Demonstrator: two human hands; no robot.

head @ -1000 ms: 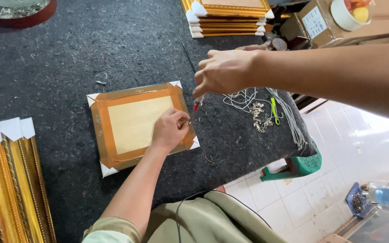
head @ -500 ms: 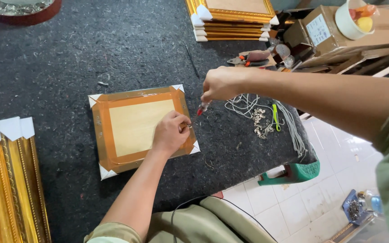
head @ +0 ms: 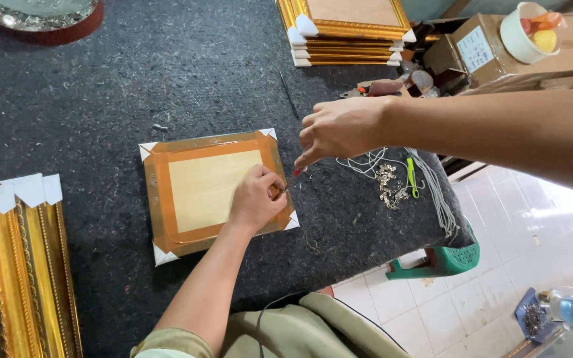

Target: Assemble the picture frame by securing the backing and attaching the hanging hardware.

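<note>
A picture frame (head: 193, 192) lies face down on the dark felt table, its back sealed with orange-brown tape and its corners capped in white. My left hand (head: 256, 199) rests on the frame's right side, its fingertips pinching a small metal piece (head: 280, 190) against the taped edge. My right hand (head: 339, 126) hovers just right of the frame, gripping a small red-handled tool (head: 296, 171) whose end points down toward my left fingers.
Loose white cords and small metal hangers (head: 392, 182) lie to the right, near the table edge. Stacked gold frames stand at the back (head: 346, 33) and at the left (head: 21, 265). A cardboard box (head: 479, 50), a white cup (head: 525, 33) and a green stool (head: 445, 258) are at the right.
My right hand has come down slightly, bringing the red tool closer to my left fingers. My left hand has stayed on the frame's right edge.
</note>
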